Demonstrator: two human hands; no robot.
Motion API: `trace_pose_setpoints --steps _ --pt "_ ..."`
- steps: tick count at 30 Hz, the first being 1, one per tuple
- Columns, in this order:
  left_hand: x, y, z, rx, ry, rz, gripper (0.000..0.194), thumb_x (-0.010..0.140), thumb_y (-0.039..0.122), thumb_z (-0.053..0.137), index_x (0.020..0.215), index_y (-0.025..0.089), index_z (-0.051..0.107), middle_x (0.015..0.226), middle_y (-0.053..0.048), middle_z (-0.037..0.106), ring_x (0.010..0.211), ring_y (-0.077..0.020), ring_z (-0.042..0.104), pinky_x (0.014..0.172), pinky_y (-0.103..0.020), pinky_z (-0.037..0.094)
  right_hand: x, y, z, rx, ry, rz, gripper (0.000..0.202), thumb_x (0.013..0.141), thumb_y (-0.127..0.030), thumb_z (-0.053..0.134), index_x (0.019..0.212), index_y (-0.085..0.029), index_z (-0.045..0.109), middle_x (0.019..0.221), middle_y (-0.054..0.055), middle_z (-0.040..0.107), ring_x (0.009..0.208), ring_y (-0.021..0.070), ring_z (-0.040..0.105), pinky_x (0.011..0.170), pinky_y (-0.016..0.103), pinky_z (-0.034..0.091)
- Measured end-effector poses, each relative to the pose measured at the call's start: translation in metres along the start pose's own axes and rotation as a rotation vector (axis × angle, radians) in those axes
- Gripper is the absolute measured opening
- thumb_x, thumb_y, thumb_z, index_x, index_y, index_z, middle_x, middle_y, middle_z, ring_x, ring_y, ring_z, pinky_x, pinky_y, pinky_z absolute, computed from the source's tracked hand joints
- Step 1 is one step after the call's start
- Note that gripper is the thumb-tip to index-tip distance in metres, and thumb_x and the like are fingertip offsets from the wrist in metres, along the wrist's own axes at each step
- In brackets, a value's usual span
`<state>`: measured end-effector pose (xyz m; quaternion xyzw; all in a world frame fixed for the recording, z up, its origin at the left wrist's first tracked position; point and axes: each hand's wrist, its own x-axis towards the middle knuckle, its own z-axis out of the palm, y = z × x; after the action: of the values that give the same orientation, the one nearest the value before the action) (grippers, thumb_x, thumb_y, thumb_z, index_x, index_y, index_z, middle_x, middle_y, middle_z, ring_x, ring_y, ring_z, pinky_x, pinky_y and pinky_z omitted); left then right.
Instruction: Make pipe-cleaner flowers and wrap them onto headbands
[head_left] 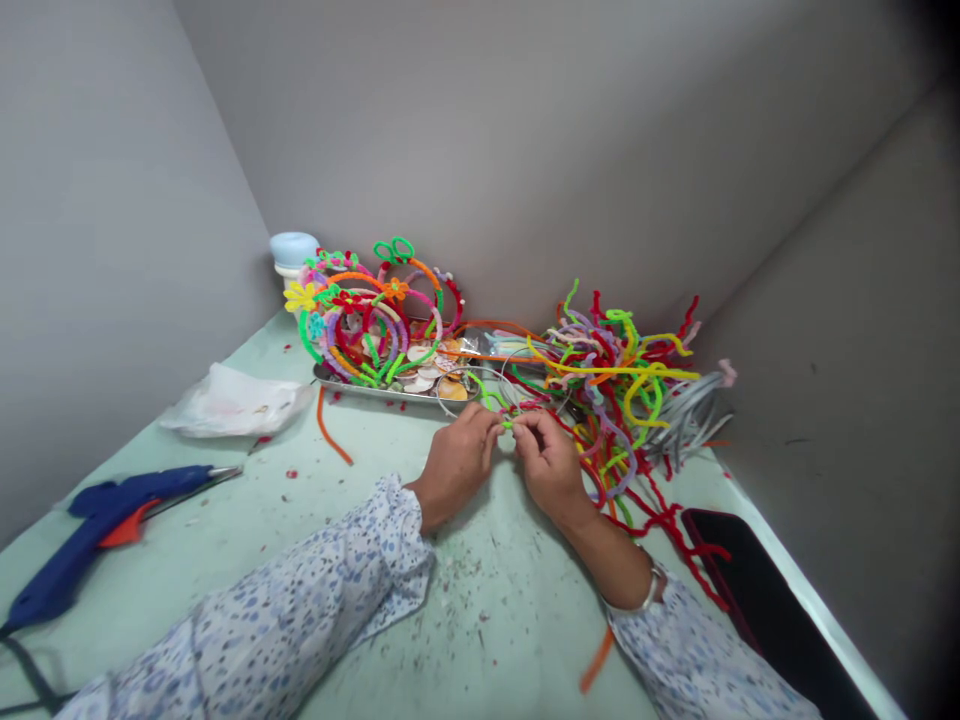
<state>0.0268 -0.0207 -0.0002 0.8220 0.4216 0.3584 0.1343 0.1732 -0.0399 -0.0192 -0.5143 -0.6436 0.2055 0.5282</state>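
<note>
My left hand (459, 460) and my right hand (549, 462) meet near the middle of the table, fingertips almost touching. Between them is a bright green pipe cleaner (508, 425), pinched by both hands. Its green length (484, 388) rises behind my left fingers, beside thin pale wire hoops (448, 398). How the green piece joins the hoops is too small to tell. Just right of my right hand lies a tangled heap of colourful pipe cleaners (645, 375). Finished-looking fuzzy hoops with flowers (360, 300) stand in a metal tray (390, 394) at the back left.
A blue glue gun (90, 530) lies at the left, near a white plastic bag (238, 402). A container with a light blue lid (294, 248) stands in the back corner. At the right edge is a dark phone (772, 610). Orange pieces (598, 662) lie about.
</note>
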Motion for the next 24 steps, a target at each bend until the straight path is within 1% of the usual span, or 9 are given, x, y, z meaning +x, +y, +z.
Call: trace_pose_setpoints --steps 4,9,14,16,24 --pt "0.0012 -0.0014 0.0003 0.025 -0.016 -0.006 0.021 0.093 0.024 0.036 0.09 0.018 0.056 0.088 -0.004 0.056 0.079 -0.0148 0.054 0.07 -0.026 0.043 0.0005 -0.002 -0.0009 -0.021 -0.003 -0.027 0.011 0.088 -0.025 0.046 0.089 -0.02 0.056 0.086 0.004 0.059 0.082 0.018 0.056 0.069 0.03 0.044" --pt "0.0015 -0.002 0.0008 -0.006 -0.034 -0.005 0.021 0.093 0.024 0.035 0.087 0.019 0.055 0.085 -0.003 0.055 0.078 -0.015 0.053 0.07 -0.027 0.043 0.0009 -0.0022 -0.0014 -0.036 0.005 -0.049 0.011 0.088 -0.025 0.046 0.088 -0.021 0.056 0.086 0.004 0.059 0.082 0.0181 0.056 0.07 0.03 0.044" --pt "-0.0002 -0.0006 0.0017 -0.081 -0.022 0.009 0.021 0.092 0.022 0.037 0.1 0.019 0.055 0.095 -0.005 0.056 0.086 -0.0156 0.055 0.076 -0.028 0.045 0.0009 -0.0007 -0.0014 -0.025 0.031 0.002 0.012 0.088 -0.028 0.046 0.089 -0.021 0.056 0.083 0.003 0.06 0.078 0.0181 0.056 0.066 0.029 0.043" --pt "-0.0007 -0.0003 0.002 -0.088 -0.018 0.006 0.022 0.092 0.021 0.036 0.102 0.019 0.055 0.097 -0.006 0.056 0.087 -0.0156 0.055 0.076 -0.027 0.045 0.001 -0.0007 -0.0014 -0.028 0.035 0.006 0.012 0.088 -0.028 0.047 0.089 -0.021 0.056 0.082 0.003 0.06 0.077 0.0179 0.056 0.066 0.029 0.043" --pt "-0.001 0.0007 0.0022 -0.016 -0.021 -0.029 0.021 0.092 0.019 0.032 0.089 0.019 0.053 0.086 -0.004 0.053 0.077 -0.0148 0.052 0.07 -0.026 0.043 0.0003 -0.0013 -0.0011 -0.035 0.01 -0.009 0.012 0.088 -0.027 0.046 0.088 -0.021 0.056 0.082 0.004 0.06 0.079 0.0183 0.056 0.065 0.029 0.043"
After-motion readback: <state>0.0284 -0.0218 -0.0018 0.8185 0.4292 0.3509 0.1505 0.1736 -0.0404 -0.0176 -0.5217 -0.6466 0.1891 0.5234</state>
